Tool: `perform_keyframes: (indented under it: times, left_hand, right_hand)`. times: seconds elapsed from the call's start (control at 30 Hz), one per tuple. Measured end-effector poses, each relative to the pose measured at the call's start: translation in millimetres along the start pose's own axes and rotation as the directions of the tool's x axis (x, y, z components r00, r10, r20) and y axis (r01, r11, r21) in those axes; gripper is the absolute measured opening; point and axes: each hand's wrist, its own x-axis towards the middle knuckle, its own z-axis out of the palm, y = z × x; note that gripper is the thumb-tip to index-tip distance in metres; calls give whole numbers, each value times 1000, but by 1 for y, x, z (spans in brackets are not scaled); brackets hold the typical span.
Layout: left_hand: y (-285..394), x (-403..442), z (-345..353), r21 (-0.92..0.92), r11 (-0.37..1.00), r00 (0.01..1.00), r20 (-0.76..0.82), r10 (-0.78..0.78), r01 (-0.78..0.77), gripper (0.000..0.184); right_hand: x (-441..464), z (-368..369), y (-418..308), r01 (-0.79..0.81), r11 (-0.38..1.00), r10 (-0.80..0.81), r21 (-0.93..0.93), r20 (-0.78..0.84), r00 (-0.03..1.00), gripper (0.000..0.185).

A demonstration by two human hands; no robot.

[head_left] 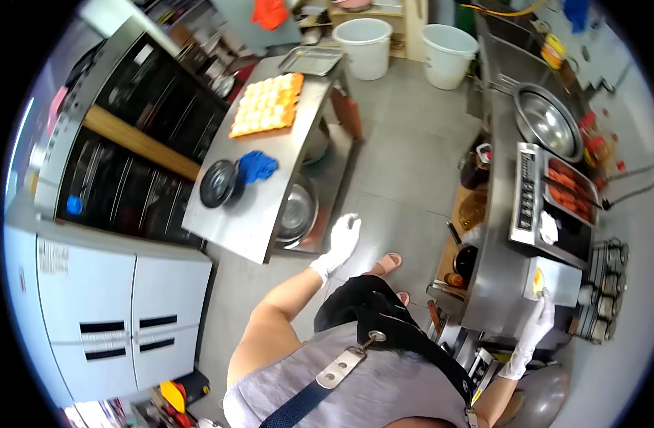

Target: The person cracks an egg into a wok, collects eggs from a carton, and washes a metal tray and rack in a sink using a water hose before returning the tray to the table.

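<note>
My right hand [536, 329], in a white glove, reaches over the counter on the right. Its fingers are drawn together at the lower edge of a small yellow piece of food [539, 281], whose exact kind I cannot make out. That piece is at the left end of a white board [564, 284]. My left hand [343, 241], also white-gloved, hangs above the floor near the front corner of the steel table [259, 221]. Its fingers are loosely bent and apart, with nothing visible in them.
On the steel table are a tray of eggs [268, 104], a blue cloth [257, 166], black bowls [220, 184] and a metal tray [311, 60]. The right counter bears a metal basin [548, 121] and a pan of reddish food [568, 190]. Buckets [364, 48] stand behind.
</note>
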Motion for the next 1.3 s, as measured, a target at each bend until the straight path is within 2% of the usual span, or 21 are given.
perform_keyframes:
  times: [0.1,0.17,0.23,0.3,0.33,0.43,0.53,0.63,0.67,0.77,0.8,0.87,0.9,0.93,0.97,1.0,1.1,1.13,1.17,1.27,1.3]
  left_hand:
    - [-2,35,-74,225,965,960,-213,185,-136,21]
    - [-28,67,-114,341,937,933,-306,189,-78,21]
    - [-61,105,-151,358,932,947,-314,60,60,22]
    - [-105,143,-168,526,849,912,-372,171,56,24]
    - [-118,160,-177,543,835,926,-356,129,92,27]
    - [-165,205,-187,620,782,866,-353,354,-67,50]
    - [-174,229,-182,482,876,957,-237,165,-32,59]
    - [-165,234,-174,513,859,994,-89,62,-8,33]
    - [-174,237,-162,469,878,975,-136,174,-91,21]
    - [-159,229,-135,362,913,979,-11,205,-187,11]
    - [-143,227,-129,48,999,989,150,-2,-5,9]
    - [-76,210,-124,-340,801,803,532,-269,493,8]
    - [-58,201,-114,-433,674,723,654,-222,598,16]
    - [-30,187,-108,-459,630,678,720,-149,626,18]
    - [-7,176,-99,-478,582,627,775,-73,658,20]
    - [-20,168,-71,-528,623,644,763,49,578,23]
    - [51,122,-39,-462,565,478,869,132,683,17]
    - [70,105,-26,-436,537,480,875,65,722,16]
    - [62,102,-11,-405,487,325,914,245,773,24]
    - [130,69,9,-348,573,294,937,189,742,29]
    - [152,59,12,-336,598,250,942,224,728,27]
  right_hand:
    - [-1,42,-45,168,984,-175,58,161,971,20]
    - [-6,67,-69,186,974,-213,129,245,946,19]
    - [-14,90,-95,197,966,-241,169,304,922,19]
    - [-21,109,-123,187,966,-242,180,362,900,19]
    - [-26,121,-129,148,972,-210,183,395,894,18]
    - [-37,150,-156,128,980,-187,155,470,862,18]
    - [-44,174,-186,140,978,-201,156,510,836,19]
    - [-53,197,-209,138,981,-191,138,531,826,21]
    - [-57,208,-216,100,981,-172,164,523,835,20]
    - [-75,244,-229,-18,976,-103,217,531,841,19]
    - [-77,251,-242,-35,972,-103,233,553,827,20]
    - [-81,267,-260,-111,943,-85,312,553,829,24]
    - [-83,272,-268,-183,915,-46,359,544,838,27]
    - [-83,275,-275,-370,843,72,391,599,798,31]
    - [-88,285,-271,-353,799,35,487,549,835,39]
    - [-87,291,-274,-451,709,87,542,568,819,45]
    - [-79,284,-275,-422,691,181,587,425,887,47]
    - [-81,283,-265,-439,652,232,617,390,891,44]
    - [-84,280,-252,-447,614,276,651,354,894,41]
    - [-91,245,-222,-501,605,445,618,259,857,35]
    - [-94,231,-217,-527,462,492,714,288,822,34]
